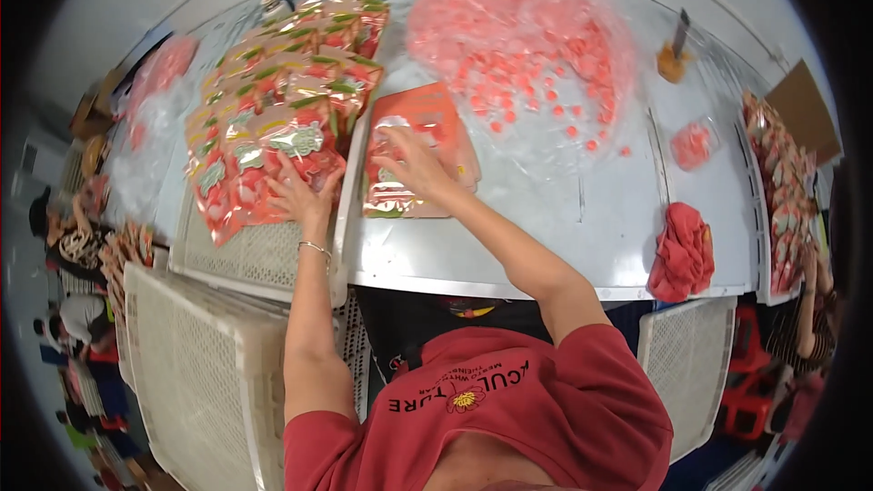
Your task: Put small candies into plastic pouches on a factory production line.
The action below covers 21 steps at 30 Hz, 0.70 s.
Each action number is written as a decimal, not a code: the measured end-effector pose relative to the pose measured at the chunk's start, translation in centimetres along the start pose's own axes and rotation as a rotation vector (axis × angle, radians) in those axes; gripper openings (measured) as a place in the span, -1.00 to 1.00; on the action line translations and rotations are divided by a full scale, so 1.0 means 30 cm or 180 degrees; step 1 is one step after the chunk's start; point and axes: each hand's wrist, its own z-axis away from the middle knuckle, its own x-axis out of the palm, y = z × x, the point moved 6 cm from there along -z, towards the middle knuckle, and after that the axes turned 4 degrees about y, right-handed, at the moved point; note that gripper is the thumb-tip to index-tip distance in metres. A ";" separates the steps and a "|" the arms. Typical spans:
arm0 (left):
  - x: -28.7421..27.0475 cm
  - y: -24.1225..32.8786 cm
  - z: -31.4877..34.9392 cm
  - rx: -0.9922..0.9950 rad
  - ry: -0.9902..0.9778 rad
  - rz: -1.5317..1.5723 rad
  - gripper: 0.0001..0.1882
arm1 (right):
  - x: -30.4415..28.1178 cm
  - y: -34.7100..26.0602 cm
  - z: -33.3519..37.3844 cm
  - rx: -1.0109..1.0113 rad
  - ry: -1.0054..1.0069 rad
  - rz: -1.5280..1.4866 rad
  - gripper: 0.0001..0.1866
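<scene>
My left hand (305, 193), fingers spread, rests on a filled clear-fronted pouch (296, 141) at the near right of several like it. These pouches overlap in rows in a white perforated crate (232, 253); red pieces show through their windows. My right hand (414, 164) lies across a stack of flat red-orange pouches (420, 111) on the table just right of the crate. Its fingers are stretched out over the top pouch and I see nothing gripped in them.
A large clear bag of small pink-red pieces (518, 23) spreads open at the far middle, some pieces loose. To the right are a small clear bag (693, 145), a red cloth (682, 255) and a blade upright in a yellowish block (673, 64). Stacked crates (186, 364) stand at lower left.
</scene>
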 end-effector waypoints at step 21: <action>-0.151 -0.031 -0.007 -0.0331 0.0274 -0.0314 -0.09 | -0.573 0.330 0.421 0.0599 -0.0136 0.3013 -0.57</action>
